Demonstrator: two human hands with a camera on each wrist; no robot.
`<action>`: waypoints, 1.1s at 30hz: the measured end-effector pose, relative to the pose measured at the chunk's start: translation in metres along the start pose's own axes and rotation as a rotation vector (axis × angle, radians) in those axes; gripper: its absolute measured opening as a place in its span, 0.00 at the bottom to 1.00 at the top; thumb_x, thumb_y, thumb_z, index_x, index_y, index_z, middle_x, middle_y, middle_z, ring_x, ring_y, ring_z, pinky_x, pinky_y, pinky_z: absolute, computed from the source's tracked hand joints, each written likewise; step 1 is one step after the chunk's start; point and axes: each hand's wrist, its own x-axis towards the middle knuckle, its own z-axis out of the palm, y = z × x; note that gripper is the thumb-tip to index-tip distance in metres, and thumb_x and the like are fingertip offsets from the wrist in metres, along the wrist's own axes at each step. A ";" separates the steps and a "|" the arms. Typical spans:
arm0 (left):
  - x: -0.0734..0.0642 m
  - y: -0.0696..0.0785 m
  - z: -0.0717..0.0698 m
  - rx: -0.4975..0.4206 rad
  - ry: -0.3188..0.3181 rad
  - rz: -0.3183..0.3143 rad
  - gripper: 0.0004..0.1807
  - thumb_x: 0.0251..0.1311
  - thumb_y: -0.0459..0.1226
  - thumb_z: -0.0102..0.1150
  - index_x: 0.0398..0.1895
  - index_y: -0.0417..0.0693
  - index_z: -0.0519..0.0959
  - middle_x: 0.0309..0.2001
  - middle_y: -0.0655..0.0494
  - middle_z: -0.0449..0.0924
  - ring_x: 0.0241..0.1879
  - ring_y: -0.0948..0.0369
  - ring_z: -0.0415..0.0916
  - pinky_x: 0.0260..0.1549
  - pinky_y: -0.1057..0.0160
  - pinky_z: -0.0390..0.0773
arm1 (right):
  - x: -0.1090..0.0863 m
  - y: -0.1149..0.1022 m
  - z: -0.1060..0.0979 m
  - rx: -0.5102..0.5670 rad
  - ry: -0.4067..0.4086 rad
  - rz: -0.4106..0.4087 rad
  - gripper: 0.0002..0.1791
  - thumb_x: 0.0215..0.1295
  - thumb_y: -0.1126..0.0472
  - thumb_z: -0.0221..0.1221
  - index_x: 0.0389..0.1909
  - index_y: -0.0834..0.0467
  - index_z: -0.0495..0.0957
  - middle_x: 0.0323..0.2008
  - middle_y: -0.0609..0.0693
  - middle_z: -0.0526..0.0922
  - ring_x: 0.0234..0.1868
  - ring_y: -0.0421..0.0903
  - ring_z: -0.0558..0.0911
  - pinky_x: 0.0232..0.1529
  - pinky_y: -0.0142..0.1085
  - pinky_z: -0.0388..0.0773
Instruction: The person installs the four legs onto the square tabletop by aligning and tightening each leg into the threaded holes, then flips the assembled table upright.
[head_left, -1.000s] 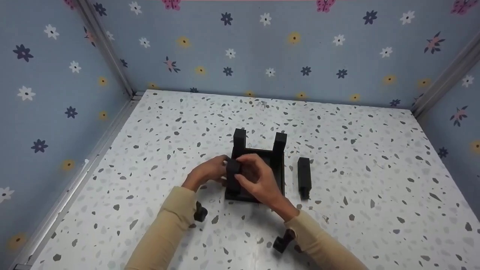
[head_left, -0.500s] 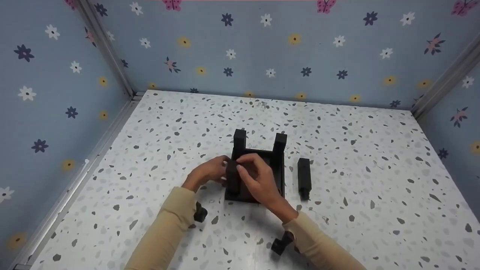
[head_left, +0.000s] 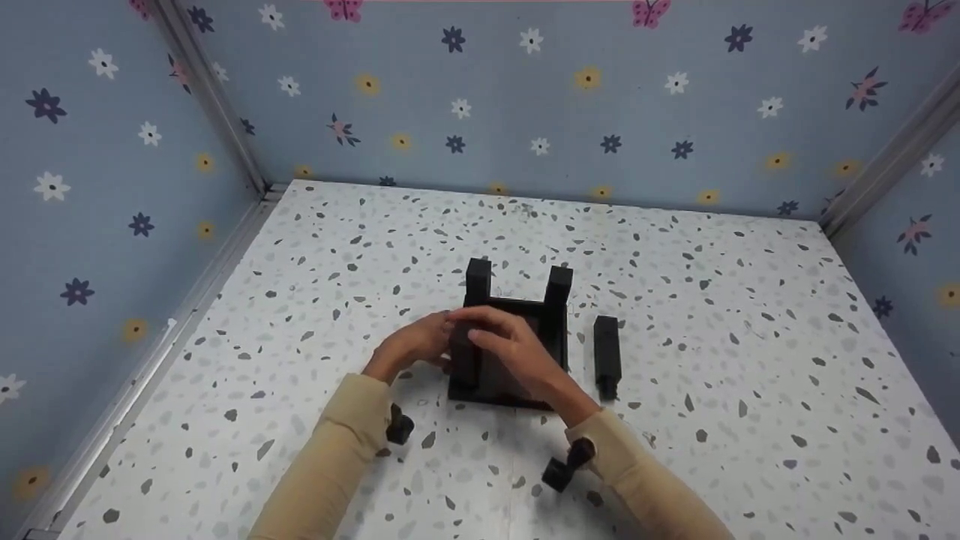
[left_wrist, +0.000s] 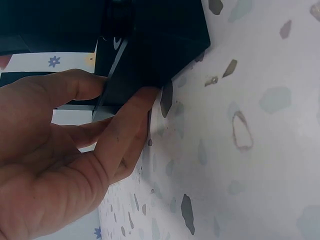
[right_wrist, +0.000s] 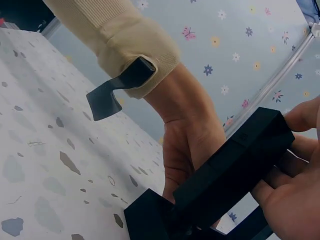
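In the head view a black base (head_left: 499, 398) with a raised rim lies on the table, like a small upturned stool. Two black legs, far left (head_left: 478, 279) and far right (head_left: 559, 286), stand up from its far corners. A third leg (head_left: 465, 364) rises at the near left corner, tilted in the right wrist view. My right hand (head_left: 523, 355) grips this leg's upper end, fingers bent over its top. My left hand (head_left: 418, 340) is at the base's left side; in the left wrist view its thumb and fingers pinch the base's edge (left_wrist: 117, 75).
A loose black leg (head_left: 607, 352), with a narrower threaded-looking near end, lies right of the base. Black camera mounts, left (head_left: 400, 427) and right (head_left: 568, 465), stick out from the wrists. Flower-patterned panels (head_left: 495, 97) wall in the speckled white table (head_left: 712, 322).
My right hand's fingers have shifted round the near left leg's top, the index finger reaching further left over it. The left hand and the base hold their place.
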 end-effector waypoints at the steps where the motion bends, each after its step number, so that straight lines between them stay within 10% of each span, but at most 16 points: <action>1: 0.000 0.000 0.000 -0.002 0.009 -0.013 0.25 0.65 0.30 0.51 0.66 0.46 0.66 0.57 0.46 0.74 0.50 0.54 0.76 0.46 0.57 0.80 | 0.000 0.000 0.000 0.004 -0.001 0.000 0.20 0.66 0.61 0.55 0.57 0.65 0.73 0.58 0.62 0.74 0.59 0.51 0.73 0.60 0.41 0.69; 5: 0.000 0.001 0.001 -0.085 0.047 -0.094 0.29 0.66 0.36 0.50 0.70 0.43 0.58 0.61 0.42 0.70 0.54 0.51 0.75 0.47 0.55 0.80 | 0.000 0.002 0.000 0.004 0.035 -0.009 0.21 0.65 0.62 0.57 0.55 0.67 0.72 0.57 0.65 0.73 0.55 0.49 0.75 0.57 0.39 0.71; 21: -0.002 0.002 0.001 -0.117 0.053 -0.089 0.22 0.67 0.36 0.47 0.63 0.42 0.65 0.53 0.41 0.76 0.50 0.52 0.78 0.46 0.55 0.80 | -0.009 -0.008 0.013 -0.258 0.198 -0.057 0.18 0.59 0.65 0.64 0.47 0.64 0.70 0.43 0.54 0.77 0.43 0.45 0.77 0.47 0.39 0.77; 33: -0.002 0.000 0.002 -0.065 0.062 -0.085 0.28 0.64 0.41 0.52 0.66 0.42 0.63 0.54 0.42 0.75 0.47 0.53 0.78 0.45 0.56 0.80 | -0.006 0.006 0.007 -0.161 0.180 -0.122 0.14 0.68 0.67 0.53 0.52 0.67 0.71 0.51 0.61 0.75 0.52 0.47 0.76 0.55 0.35 0.73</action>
